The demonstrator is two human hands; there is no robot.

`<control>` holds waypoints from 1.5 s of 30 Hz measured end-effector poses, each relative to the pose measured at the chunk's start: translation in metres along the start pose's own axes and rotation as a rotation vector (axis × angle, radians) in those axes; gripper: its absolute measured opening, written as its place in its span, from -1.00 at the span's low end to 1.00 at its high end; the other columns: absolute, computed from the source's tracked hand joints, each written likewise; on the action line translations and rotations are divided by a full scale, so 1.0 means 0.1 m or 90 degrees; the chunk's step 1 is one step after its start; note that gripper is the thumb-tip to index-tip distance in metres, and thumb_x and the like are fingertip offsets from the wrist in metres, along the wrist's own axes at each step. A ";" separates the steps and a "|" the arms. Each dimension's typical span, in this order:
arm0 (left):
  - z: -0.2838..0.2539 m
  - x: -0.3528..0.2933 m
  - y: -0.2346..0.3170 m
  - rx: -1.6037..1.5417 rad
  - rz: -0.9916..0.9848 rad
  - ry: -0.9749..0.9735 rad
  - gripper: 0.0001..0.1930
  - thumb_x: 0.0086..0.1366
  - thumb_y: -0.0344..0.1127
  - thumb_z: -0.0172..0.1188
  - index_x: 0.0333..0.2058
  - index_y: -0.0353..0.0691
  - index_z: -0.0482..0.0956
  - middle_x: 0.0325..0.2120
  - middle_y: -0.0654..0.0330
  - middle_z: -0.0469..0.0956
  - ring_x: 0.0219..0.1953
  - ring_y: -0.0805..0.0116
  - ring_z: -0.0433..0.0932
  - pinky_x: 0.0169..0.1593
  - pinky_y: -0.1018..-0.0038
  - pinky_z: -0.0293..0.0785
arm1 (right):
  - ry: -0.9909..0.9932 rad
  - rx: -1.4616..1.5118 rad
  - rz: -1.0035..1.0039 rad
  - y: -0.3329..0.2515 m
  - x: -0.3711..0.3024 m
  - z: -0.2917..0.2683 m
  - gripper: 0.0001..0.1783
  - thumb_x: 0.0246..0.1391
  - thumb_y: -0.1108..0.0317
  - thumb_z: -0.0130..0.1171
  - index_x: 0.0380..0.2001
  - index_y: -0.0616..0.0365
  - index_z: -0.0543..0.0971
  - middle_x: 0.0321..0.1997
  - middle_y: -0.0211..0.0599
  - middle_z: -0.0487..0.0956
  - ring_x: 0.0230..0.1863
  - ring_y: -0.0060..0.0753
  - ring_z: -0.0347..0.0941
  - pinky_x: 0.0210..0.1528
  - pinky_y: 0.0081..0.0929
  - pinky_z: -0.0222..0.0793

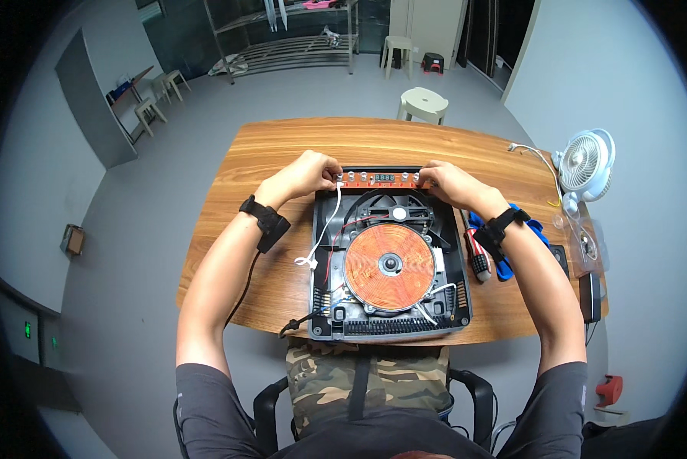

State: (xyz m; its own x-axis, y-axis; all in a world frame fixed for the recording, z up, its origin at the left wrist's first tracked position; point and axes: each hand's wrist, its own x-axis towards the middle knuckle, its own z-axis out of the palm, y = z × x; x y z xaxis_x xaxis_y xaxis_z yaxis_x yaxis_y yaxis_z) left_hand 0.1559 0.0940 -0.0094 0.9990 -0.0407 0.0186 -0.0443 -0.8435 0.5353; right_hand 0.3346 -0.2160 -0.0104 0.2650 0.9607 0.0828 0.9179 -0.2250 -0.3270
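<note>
Orange circuit board [385,183], ends partly hidden by both hands [308,176] [453,186], fingers pinched around them

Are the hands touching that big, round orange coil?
No, the left hand and right hand both touch the narrow orange circuit board beyond the coil.

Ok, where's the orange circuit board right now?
In the head view's upper centre, the orange circuit board is at the far end of the open induction cooker, between the left hand and the right hand.
</note>
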 end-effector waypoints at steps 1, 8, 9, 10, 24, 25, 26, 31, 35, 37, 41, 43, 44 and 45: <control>0.01 0.00 0.00 -0.007 0.001 0.007 -0.61 0.11 -0.51 0.42 -0.04 -0.40 0.65 -0.23 -0.05 0.73 -0.16 0.21 0.75 -0.04 0.39 0.66 | -0.006 -0.013 0.008 0.00 0.00 -0.01 -0.76 0.08 0.53 0.23 -0.15 0.13 0.62 -0.09 -0.03 0.59 0.00 0.13 0.54 0.07 -0.12 0.49; 0.02 -0.05 0.00 0.001 0.025 0.033 -0.60 0.13 -0.51 0.42 -0.02 -0.40 0.65 -0.19 -0.06 0.72 -0.13 0.19 0.74 0.01 0.38 0.66 | 0.019 -0.029 0.023 -0.01 0.01 0.01 -0.81 0.15 0.45 0.25 -0.16 0.19 0.56 -0.12 -0.02 0.61 0.01 0.13 0.54 0.04 -0.11 0.51; 0.04 -0.05 -0.01 -0.018 0.027 0.043 -0.60 0.13 -0.51 0.42 -0.02 -0.40 0.65 -0.19 -0.06 0.72 -0.13 0.19 0.74 0.01 0.38 0.66 | 0.025 -0.020 0.018 0.00 0.02 0.01 -0.81 0.15 0.45 0.25 -0.16 0.20 0.56 -0.13 -0.02 0.61 0.01 0.13 0.54 0.04 -0.12 0.51; 0.05 -0.06 -0.03 -0.037 0.028 0.053 -0.60 0.13 -0.51 0.41 -0.02 -0.40 0.65 -0.19 -0.06 0.72 -0.12 0.19 0.74 0.01 0.38 0.66 | 0.031 -0.011 0.014 0.01 0.03 0.02 -0.82 0.15 0.46 0.25 -0.17 0.20 0.56 -0.13 -0.01 0.62 0.01 0.13 0.54 0.04 -0.12 0.51; 0.03 -0.04 -0.15 0.026 0.046 0.050 -0.69 0.16 -0.54 0.37 -0.09 -0.41 0.67 -0.26 -0.06 0.73 -0.17 0.20 0.74 -0.05 0.38 0.67 | 0.014 0.066 0.027 0.07 0.07 0.03 -0.69 -0.01 0.61 0.32 -0.15 0.23 0.56 -0.09 -0.02 0.60 0.00 0.09 0.55 0.07 -0.18 0.53; 0.04 -0.03 -0.14 0.053 0.049 0.054 -0.70 0.16 -0.54 0.37 -0.09 -0.42 0.67 -0.26 -0.07 0.73 -0.18 0.21 0.74 -0.05 0.38 0.67 | 0.009 0.063 0.033 0.06 0.07 0.02 -0.69 -0.01 0.61 0.32 -0.15 0.23 0.56 -0.08 -0.02 0.60 0.00 0.08 0.55 0.07 -0.18 0.53; 0.04 -0.02 -0.14 0.080 0.053 0.059 -0.70 0.16 -0.54 0.37 -0.09 -0.42 0.68 -0.26 -0.07 0.73 -0.18 0.21 0.74 -0.06 0.38 0.67 | 0.005 0.061 0.040 0.05 0.07 0.02 -0.69 -0.01 0.61 0.31 -0.15 0.23 0.56 -0.08 -0.01 0.59 0.00 0.08 0.55 0.07 -0.18 0.53; 0.02 -0.04 -0.14 0.011 0.051 0.040 -0.70 0.18 -0.51 0.38 -0.10 -0.44 0.67 -0.24 -0.02 0.70 -0.19 0.21 0.74 -0.05 0.39 0.69 | 0.005 0.076 0.049 0.06 0.08 0.03 -0.69 -0.01 0.62 0.30 -0.15 0.23 0.55 -0.09 0.00 0.59 0.01 0.09 0.54 0.07 -0.19 0.53; 0.02 -0.05 -0.18 -0.063 0.047 0.022 -0.68 0.15 -0.50 0.42 -0.10 -0.46 0.66 -0.23 0.02 0.68 -0.16 0.19 0.73 -0.03 0.39 0.69 | 0.003 0.065 0.041 0.10 0.10 0.05 -0.71 0.00 0.60 0.30 -0.15 0.23 0.55 -0.08 0.02 0.59 0.01 0.12 0.54 0.07 -0.17 0.52; 0.04 -0.05 -0.20 -0.089 0.016 0.025 -0.66 0.14 -0.50 0.44 -0.10 -0.47 0.65 -0.23 0.00 0.68 -0.14 0.21 0.73 -0.04 0.39 0.69 | 0.001 0.056 0.040 0.08 0.11 0.04 -0.72 0.01 0.60 0.29 -0.16 0.24 0.55 -0.08 0.01 0.59 0.01 0.13 0.54 0.07 -0.16 0.51; 0.03 -0.06 -0.19 -0.076 -0.009 0.030 -0.69 0.12 -0.49 0.46 -0.15 -0.46 0.67 -0.23 -0.02 0.68 -0.16 0.21 0.73 -0.06 0.40 0.70 | -0.007 0.058 0.039 0.03 0.10 -0.01 -0.75 0.01 0.60 0.28 -0.18 0.26 0.56 -0.08 0.01 0.60 0.01 0.12 0.54 0.07 -0.16 0.51; 0.05 -0.05 -0.23 -0.033 0.025 0.033 -0.71 0.12 -0.48 0.46 -0.18 -0.45 0.68 -0.21 -0.02 0.68 -0.18 0.19 0.72 -0.07 0.40 0.69 | -0.007 0.051 0.039 0.01 0.11 -0.03 -0.75 0.00 0.60 0.28 -0.19 0.26 0.57 -0.10 -0.01 0.60 0.01 0.11 0.54 0.06 -0.16 0.51; 0.06 -0.04 -0.25 -0.011 0.042 0.035 -0.73 0.12 -0.48 0.46 -0.19 -0.45 0.69 -0.20 -0.02 0.68 -0.19 0.18 0.72 -0.07 0.39 0.69 | -0.007 0.047 0.039 0.00 0.12 -0.03 -0.75 0.00 0.60 0.28 -0.20 0.25 0.57 -0.11 -0.01 0.61 0.01 0.11 0.54 0.06 -0.16 0.51; 0.07 -0.04 -0.23 -0.004 0.046 0.042 -0.74 0.11 -0.47 0.46 -0.21 -0.45 0.69 -0.20 -0.01 0.68 -0.20 0.18 0.72 -0.07 0.39 0.69 | -0.007 0.050 0.045 0.01 0.11 -0.03 -0.75 0.00 0.60 0.29 -0.20 0.25 0.57 -0.12 -0.02 0.61 0.01 0.11 0.54 0.06 -0.16 0.51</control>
State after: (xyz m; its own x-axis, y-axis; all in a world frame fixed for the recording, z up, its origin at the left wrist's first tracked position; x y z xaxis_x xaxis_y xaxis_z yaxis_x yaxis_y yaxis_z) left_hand 0.1529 0.1104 -0.0275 0.9914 -0.0666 0.1125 -0.1170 -0.8360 0.5360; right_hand 0.3392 -0.2057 -0.0067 0.3243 0.9448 0.0466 0.8711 -0.2791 -0.4042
